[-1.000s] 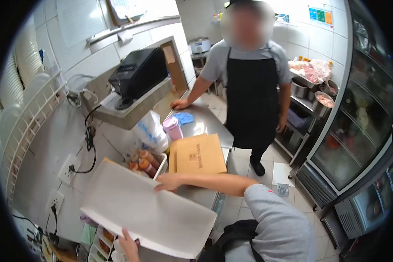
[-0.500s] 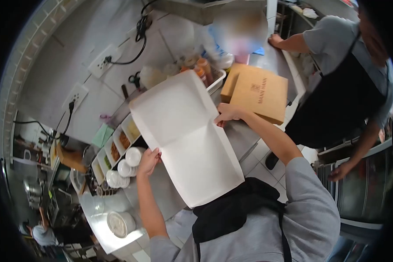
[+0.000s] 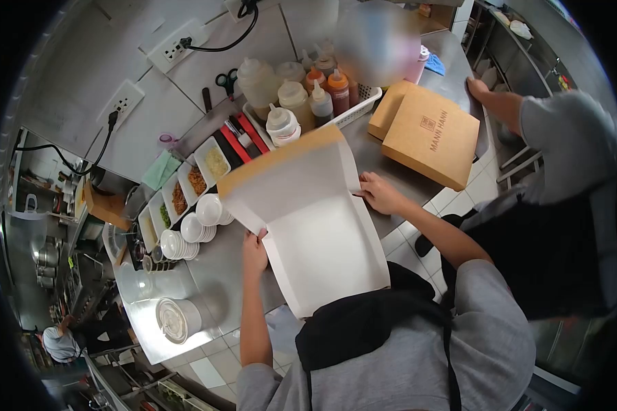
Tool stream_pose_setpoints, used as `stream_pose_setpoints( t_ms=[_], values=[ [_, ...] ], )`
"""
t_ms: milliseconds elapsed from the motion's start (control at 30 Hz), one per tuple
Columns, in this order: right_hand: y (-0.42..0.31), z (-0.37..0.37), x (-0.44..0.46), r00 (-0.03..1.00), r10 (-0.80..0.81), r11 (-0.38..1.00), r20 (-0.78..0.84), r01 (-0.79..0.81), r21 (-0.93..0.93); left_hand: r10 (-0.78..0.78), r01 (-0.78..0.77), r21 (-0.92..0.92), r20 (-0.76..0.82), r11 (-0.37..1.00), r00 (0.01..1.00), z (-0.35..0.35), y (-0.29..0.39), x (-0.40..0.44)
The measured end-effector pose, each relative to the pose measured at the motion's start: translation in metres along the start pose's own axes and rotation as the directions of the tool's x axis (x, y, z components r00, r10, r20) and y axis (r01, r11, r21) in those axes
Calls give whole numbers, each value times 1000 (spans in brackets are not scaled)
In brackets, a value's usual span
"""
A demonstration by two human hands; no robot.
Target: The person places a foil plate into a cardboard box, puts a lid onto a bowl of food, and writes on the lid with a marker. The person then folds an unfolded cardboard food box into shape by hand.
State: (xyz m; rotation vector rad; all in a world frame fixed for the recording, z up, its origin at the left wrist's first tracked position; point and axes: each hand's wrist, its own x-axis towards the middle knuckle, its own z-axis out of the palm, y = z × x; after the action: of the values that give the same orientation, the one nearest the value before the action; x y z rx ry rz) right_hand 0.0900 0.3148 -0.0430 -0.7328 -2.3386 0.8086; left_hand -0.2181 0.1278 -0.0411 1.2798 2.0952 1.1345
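Note:
An opened cardboard takeaway box [image 3: 325, 250], white inside, lies between my hands with its lid tilted up away from me. My left hand [image 3: 255, 252] grips its left wall near the fold, thumb on the inside. At the opposite wall, also by the fold, my right hand [image 3: 380, 193] has its fingers closed on the edge. Nothing lies inside the box. Close beyond my right hand sit brown boxes [image 3: 435, 130], the top one printed "MANN HANN". White sauce dishes [image 3: 179, 244] are stacked left of the box.
Squeeze bottles [image 3: 295, 103] crowd a white basket [image 3: 360, 106] at the wall. Food trays [image 3: 178, 198] line the counter's [image 3: 216, 288] back left. A lidded tub [image 3: 178, 320] stands near left. A co-worker [image 3: 541, 205] stands right, one hand on the counter; another person [image 3: 63, 342] is far left.
The box's lid has tilted up from nearly flat, showing its brown edge. My view has shifted, revealing more bottles. The co-worker has leaned lower at the right.

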Motion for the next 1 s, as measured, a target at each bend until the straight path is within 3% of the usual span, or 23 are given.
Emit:
stream_pose_setpoints(
  t_ms=[67,167,267,367,400,467,500,533,567,600,667,700,800,867,933,1000],
  values=[
    [-7,-3,-6,990,50,993,134,-35,-115,92,-87,59,-84,994,992,3,-14,-7],
    [-14,-1,-9,994,43,991,105,-29,-128,151,-130,127,-176,983,973,8,-15,-17],
    [-8,-10,0,971,0,989,238,34,-141,213,-162,216,-239,963,947,10,-3,-23],
    [-24,-33,24,857,206,968,472,-248,28,265,-205,325,-150,923,953,2,-5,-24],
    [-4,-27,28,877,93,976,471,-173,130,256,-206,344,-108,916,961,4,-19,-22],
    [1,-29,49,732,320,880,602,-465,98,144,-140,374,19,917,989,-1,-23,-23],
    [1,-30,57,630,414,803,657,-593,62,153,-142,323,-6,936,988,1,-18,-24],
    [0,-28,62,652,348,813,674,-568,130,162,-148,270,-32,951,986,5,-11,-26],
    [-1,-28,68,610,350,808,711,-580,101,171,-155,216,-59,964,984,5,-7,-26],
    [-9,-29,74,566,352,803,745,-592,71,98,-101,139,33,985,995,0,-5,-26],
    [-6,-27,81,459,293,784,839,-617,63,-107,114,-239,45,964,993,-5,-25,-20],
    [-12,-24,81,479,318,764,818,-641,79,-205,219,-417,77,882,976,-10,-34,-18],
    [-42,-23,80,521,373,757,768,-650,73,-106,138,-383,103,913,989,-32,-32,-8],
    [-59,-27,79,549,370,823,750,-568,10,14,76,-340,254,937,967,-37,-41,-1],
    [-46,-21,69,569,383,843,728,-538,-23,-53,217,-426,364,878,930,-41,-28,-4],
    [-42,-17,56,634,380,871,674,-490,-31,-261,521,-579,474,628,841,-42,33,-17]
  ],
)
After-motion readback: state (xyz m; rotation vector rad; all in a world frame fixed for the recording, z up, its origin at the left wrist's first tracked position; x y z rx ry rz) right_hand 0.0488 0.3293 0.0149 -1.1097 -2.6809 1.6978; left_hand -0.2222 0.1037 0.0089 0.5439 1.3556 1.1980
